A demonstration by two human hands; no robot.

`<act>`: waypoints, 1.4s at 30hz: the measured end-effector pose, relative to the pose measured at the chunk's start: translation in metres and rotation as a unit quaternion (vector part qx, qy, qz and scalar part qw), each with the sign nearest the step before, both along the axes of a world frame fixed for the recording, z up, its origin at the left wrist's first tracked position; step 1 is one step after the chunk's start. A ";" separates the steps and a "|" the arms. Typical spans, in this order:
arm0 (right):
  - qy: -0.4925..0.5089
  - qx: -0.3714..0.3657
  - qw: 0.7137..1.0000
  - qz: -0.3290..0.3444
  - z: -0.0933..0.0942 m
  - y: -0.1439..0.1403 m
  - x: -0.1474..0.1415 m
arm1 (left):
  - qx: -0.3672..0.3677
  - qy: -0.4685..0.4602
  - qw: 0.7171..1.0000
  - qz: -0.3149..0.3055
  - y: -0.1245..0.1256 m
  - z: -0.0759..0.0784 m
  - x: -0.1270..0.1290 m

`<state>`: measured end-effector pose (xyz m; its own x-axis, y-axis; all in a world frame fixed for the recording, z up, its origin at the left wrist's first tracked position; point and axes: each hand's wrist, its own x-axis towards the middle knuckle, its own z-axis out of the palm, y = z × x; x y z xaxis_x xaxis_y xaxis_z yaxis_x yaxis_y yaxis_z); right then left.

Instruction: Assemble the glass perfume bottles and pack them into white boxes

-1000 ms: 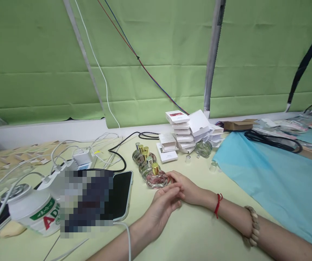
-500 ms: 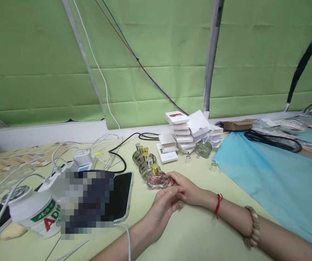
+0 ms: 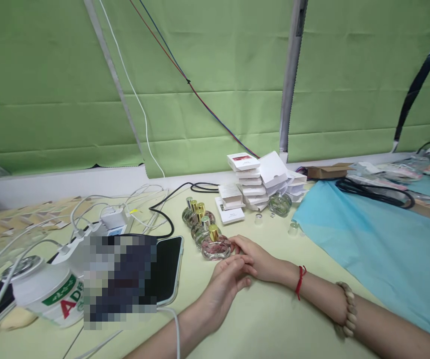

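Note:
A pink-tinted glass perfume bottle [image 3: 216, 249] with a gold cap stands upright at the front of a cluster of several similar bottles [image 3: 204, 227]. My right hand [image 3: 257, 256] rests on the table just right of it, fingers loosely bent and fingertips at its side; whether they touch the glass I cannot tell. Nearer to me, my left hand [image 3: 224, 289] lies on its edge with fingers apart and slightly curved, holding nothing. Its fingertips overlap the right hand in view.
White boxes [image 3: 250, 180] are stacked behind, beside a green-tinted bottle [image 3: 280, 205] and small loose caps [image 3: 293, 229]. Left are a phone [image 3: 167, 271], a power strip [image 3: 76, 252] with cables and a white jar [image 3: 46, 291]. Blue cloth [image 3: 368, 244] covers the right side.

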<state>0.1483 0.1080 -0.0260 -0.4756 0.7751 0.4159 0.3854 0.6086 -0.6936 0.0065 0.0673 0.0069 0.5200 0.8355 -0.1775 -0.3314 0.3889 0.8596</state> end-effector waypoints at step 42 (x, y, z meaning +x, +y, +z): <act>-0.010 -0.037 0.999 -0.008 0.015 -0.008 0.000 | -0.007 -0.002 1.000 0.001 0.001 -0.002 0.003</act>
<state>0.1479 0.1005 -0.0110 -0.4715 0.8109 0.3466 0.4090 0.5493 -0.7287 0.0092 0.0687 0.0052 0.5197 0.8337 -0.1868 -0.3348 0.3999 0.8532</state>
